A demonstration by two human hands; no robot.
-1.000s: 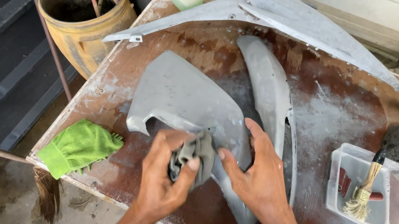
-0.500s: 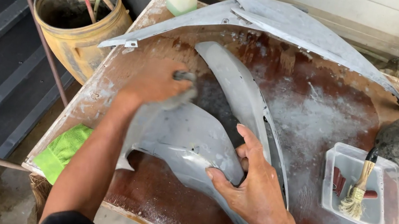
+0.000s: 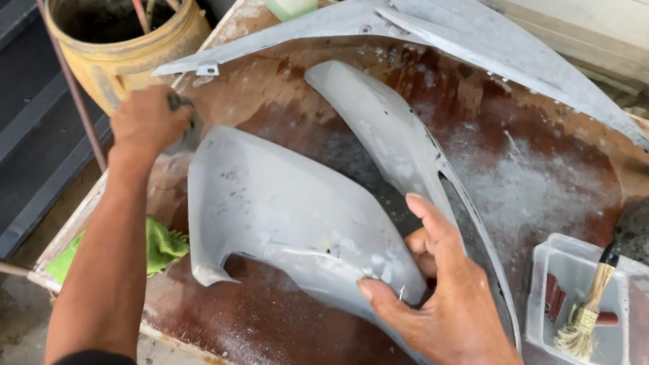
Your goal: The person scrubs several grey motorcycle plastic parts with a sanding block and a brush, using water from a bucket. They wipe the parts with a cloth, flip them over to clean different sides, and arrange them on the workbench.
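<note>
Lying flat, the dusty grey panel (image 3: pixel 285 211) is pinned by the right hand (image 3: pixel 444 301).

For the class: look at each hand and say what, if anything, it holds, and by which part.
The right hand pins the grey panel by its lower right edge. The left hand grips a small dark pad at the panel's upper left corner; the pad is mostly hidden.

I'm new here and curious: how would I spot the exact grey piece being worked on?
Start at the wet brown table. Three grey panels lie on it; take the broad flat panel nearest the person, between the left hand and right hand. Its neighbours are long and narrow.
</note>
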